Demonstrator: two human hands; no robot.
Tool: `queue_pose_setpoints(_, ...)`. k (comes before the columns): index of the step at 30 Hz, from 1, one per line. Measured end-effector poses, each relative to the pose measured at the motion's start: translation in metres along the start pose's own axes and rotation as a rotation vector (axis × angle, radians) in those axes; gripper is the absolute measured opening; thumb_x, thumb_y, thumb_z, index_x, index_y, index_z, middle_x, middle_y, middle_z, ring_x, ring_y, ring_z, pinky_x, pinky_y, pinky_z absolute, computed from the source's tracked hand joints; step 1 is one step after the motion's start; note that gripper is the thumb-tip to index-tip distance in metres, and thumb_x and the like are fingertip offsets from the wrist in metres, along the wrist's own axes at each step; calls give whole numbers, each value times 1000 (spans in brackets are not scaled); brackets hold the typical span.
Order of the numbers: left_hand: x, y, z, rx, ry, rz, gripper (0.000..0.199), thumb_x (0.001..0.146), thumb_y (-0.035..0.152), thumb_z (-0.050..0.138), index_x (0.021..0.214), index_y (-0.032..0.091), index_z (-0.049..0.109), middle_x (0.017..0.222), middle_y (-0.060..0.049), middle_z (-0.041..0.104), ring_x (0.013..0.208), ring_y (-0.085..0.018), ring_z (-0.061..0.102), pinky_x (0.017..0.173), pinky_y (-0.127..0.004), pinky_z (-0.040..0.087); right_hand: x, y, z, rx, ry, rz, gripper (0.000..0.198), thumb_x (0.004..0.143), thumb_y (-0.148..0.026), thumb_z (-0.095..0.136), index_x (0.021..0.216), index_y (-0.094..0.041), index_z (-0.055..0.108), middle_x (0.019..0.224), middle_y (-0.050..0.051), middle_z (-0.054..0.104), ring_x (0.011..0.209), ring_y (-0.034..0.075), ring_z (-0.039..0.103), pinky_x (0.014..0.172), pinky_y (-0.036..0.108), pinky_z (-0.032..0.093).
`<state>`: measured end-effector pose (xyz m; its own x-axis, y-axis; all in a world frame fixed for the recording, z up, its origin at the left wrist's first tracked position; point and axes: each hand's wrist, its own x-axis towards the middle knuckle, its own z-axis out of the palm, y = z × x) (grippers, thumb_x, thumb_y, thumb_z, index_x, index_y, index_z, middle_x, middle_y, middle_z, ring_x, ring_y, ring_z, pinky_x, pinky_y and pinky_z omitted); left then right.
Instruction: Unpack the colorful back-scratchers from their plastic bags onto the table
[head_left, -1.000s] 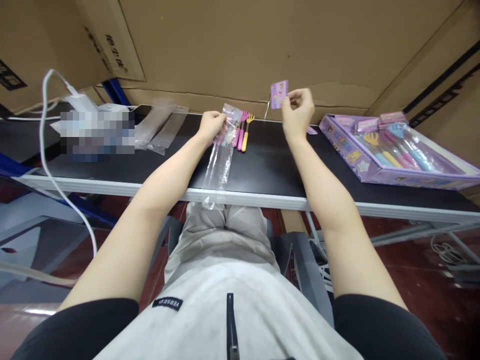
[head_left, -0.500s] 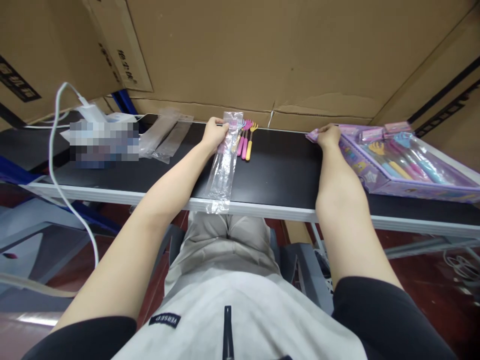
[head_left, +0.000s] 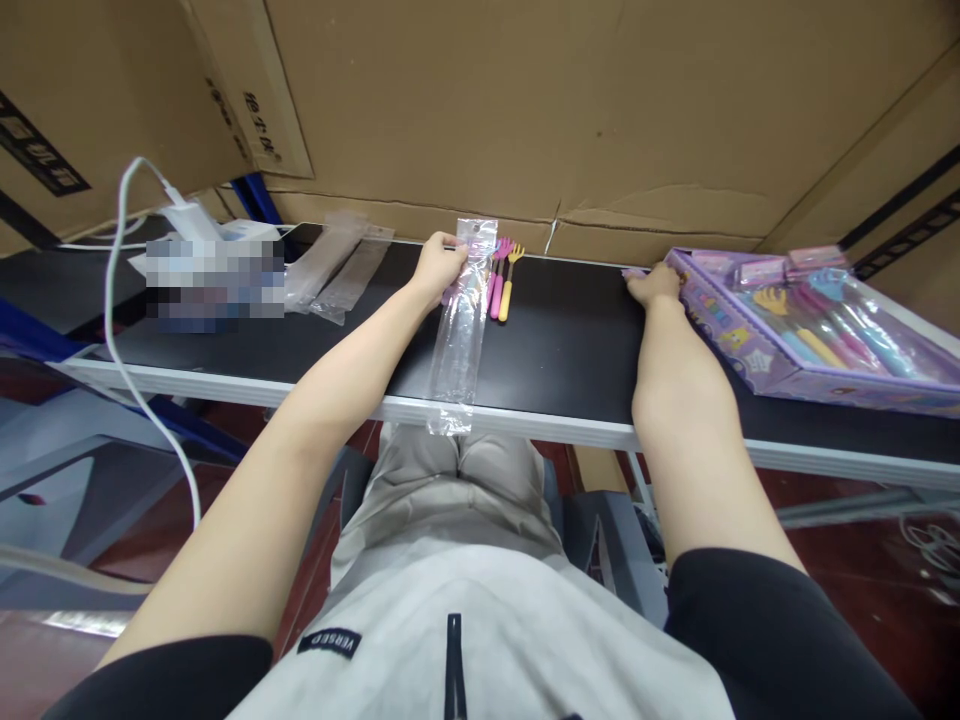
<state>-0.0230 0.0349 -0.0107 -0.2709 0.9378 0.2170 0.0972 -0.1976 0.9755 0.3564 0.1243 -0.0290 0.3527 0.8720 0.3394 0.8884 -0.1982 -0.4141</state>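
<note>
My left hand (head_left: pixel 439 268) pinches the upper left edge of a long clear plastic bag (head_left: pixel 456 350), whose lower end hangs over the table's front edge. Beside and partly under the bag lie several small sticks with claw-like heads, among them a yellow-handled stick (head_left: pixel 506 298) and a pink-handled stick (head_left: pixel 496 293). At the left end of a purple display box (head_left: pixel 757 360), my right hand (head_left: pixel 654 287) is closed on a small pinkish-purple piece (head_left: pixel 632 273). Its fingers mostly hide that piece. Larger coloured sticks with claw heads (head_left: pixel 814 340) lie inside the box.
More clear bags (head_left: pixel 330 265) lie left of my left hand. Farther left are a white device with a cable (head_left: pixel 191 222) and a blurred-out patch. Cardboard walls (head_left: pixel 480 110) stand behind the black table (head_left: pixel 570 350), which has a pale front rail (head_left: pixel 555 428).
The view has shifted slightly. My left hand still holds the bag, which now covers more of the sticks. My right hand has turned a little, and less of the pinkish-purple piece shows.
</note>
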Motion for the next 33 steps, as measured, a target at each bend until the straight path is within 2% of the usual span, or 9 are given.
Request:
queue_pose_setpoints(3, -15, 16, 0, 57, 20, -54, 27, 99, 4, 58, 83, 22, 47, 61, 5, 51, 49, -9, 42, 54, -23, 31, -10, -11, -7, -134, -35, 107, 63, 98, -30, 69, 149, 5, 56, 146, 33, 60, 147, 37, 54, 124, 46, 42)
queue_pose_setpoints(7, -26, 27, 0, 78, 12, -90, 26, 101, 5, 56, 82, 22, 48, 62, 5, 49, 51, -9, 43, 54, -23, 32, -20, -19, -14, -178, -34, 96, 61, 98, -28, 68, 149, 4, 57, 148, 32, 60, 148, 38, 52, 123, 46, 42)
queue_pose_setpoints(14, -20, 22, 0, 79, 14, -52, 27, 101, 5, 56, 81, 21, 49, 64, 4, 51, 54, -9, 43, 55, -22, 32, -23, -23, -17, -241, -66, 64, 53, 103, -24, 63, 148, 5, 60, 150, 31, 59, 146, 35, 55, 122, 44, 43)
queue_pose_setpoints(20, -21, 24, 2, 91, 24, -44, 27, 101, 4, 56, 81, 21, 49, 64, 4, 50, 54, -10, 43, 56, -22, 32, -23, -22, -12, -222, -40, 69, 48, 104, -25, 66, 145, -1, 63, 146, 32, 61, 146, 35, 56, 120, 46, 46)
queue_pose_setpoints(25, -23, 26, 1, 77, 22, -42, 30, 102, 3, 54, 79, 21, 48, 63, 4, 49, 55, -10, 42, 56, -22, 30, -28, -22, -14, -199, -33, 82, 49, 104, -25, 65, 147, -3, 60, 152, 31, 56, 150, 36, 51, 123, 51, 41)
queue_pose_setpoints(29, -22, 25, 1, 68, 23, -41, 30, 102, 3, 54, 79, 21, 48, 63, 4, 49, 55, -10, 43, 57, -23, 31, -30, -23, -15, -197, -34, 118, 47, 105, -25, 62, 147, -4, 61, 153, 29, 56, 152, 35, 46, 124, 49, 36)
queue_pose_setpoints(33, -20, 23, 0, 59, 27, -40, 30, 101, 2, 56, 79, 21, 48, 64, 4, 50, 57, -10, 45, 59, -22, 33, -25, -19, -12, -164, -38, 125, 45, 102, -20, 63, 143, -2, 62, 150, 28, 58, 146, 34, 51, 121, 47, 40)
